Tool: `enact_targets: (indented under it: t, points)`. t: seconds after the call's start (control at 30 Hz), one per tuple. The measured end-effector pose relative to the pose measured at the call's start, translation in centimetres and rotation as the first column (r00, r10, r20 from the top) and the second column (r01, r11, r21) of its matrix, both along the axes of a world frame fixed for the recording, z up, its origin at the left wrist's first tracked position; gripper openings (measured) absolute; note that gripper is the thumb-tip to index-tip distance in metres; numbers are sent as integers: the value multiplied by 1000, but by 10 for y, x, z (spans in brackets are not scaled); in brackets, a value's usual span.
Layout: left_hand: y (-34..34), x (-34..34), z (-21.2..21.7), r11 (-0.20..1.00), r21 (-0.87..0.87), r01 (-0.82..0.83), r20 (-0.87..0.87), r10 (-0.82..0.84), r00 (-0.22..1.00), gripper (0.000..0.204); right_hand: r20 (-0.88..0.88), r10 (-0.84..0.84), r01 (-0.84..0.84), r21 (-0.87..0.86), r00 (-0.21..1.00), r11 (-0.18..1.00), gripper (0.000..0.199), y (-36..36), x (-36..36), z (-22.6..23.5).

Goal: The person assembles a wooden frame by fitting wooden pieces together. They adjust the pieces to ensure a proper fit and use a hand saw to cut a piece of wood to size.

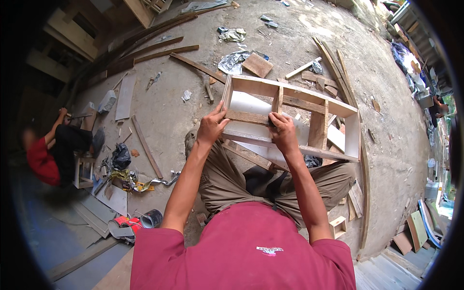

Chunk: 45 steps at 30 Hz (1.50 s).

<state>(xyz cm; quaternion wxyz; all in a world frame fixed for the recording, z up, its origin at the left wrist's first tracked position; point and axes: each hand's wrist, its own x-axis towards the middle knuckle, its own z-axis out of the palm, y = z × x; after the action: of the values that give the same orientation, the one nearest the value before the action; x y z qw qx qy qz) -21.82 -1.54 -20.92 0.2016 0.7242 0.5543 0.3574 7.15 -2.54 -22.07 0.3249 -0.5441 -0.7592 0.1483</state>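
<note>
A rectangular wooden frame (317,129) with inner dividers rests tilted across my bent knees. Inside its left section runs a short wooden slat (247,117), between the end board and the first divider. My left hand (211,124) is closed at the frame's left end, its fingers at the end board and the slat's left end. At the slat's other end, beside the divider, my right hand (283,131) grips the slat with the thumb on top and the fingers curled, partly hidden. White sheet pieces (246,104) show through the frame's openings from below.
At the left, another person (46,157) in a red top crouches over wood pieces. Tin cans (152,218) stand left of me. Long boards (365,193) lie to the right, and more timber (164,50) lies far left. Crumpled foil (233,62) and wood scraps litter the concrete floor.
</note>
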Motion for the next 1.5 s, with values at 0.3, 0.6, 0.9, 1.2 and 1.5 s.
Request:
enact_targets:
  t: [0.3, 0.6, 0.9, 1.2, 1.5]
  points:
    - [-3, 0, -2, 1000, 6, 4, -174, -3, 985, 41, 8, -4, 5, -54, 1000, 999, 51, -3, -5, 4]
    - [-3, -5, -12, 1000, 17, -15, -192, 18, 981, 39, -36, -3, 1, -41, 999, 999, 50, 0, -10, 4]
    - [-2, 5, 11, 999, -34, -37, -192, 30, 981, 55, -147, 12, -27, -98, 989, 995, 63, -5, 10, 23]
    - [11, 92, 23, 951, -14, 309, -342, -295, 892, 59, -178, -31, 7, -130, 983, 992, 62, -8, 6, 22]
    - [28, 110, 8, 876, 37, 480, -180, -467, 866, 38, -195, 38, -63, -129, 980, 990, 64, -7, 10, 23]
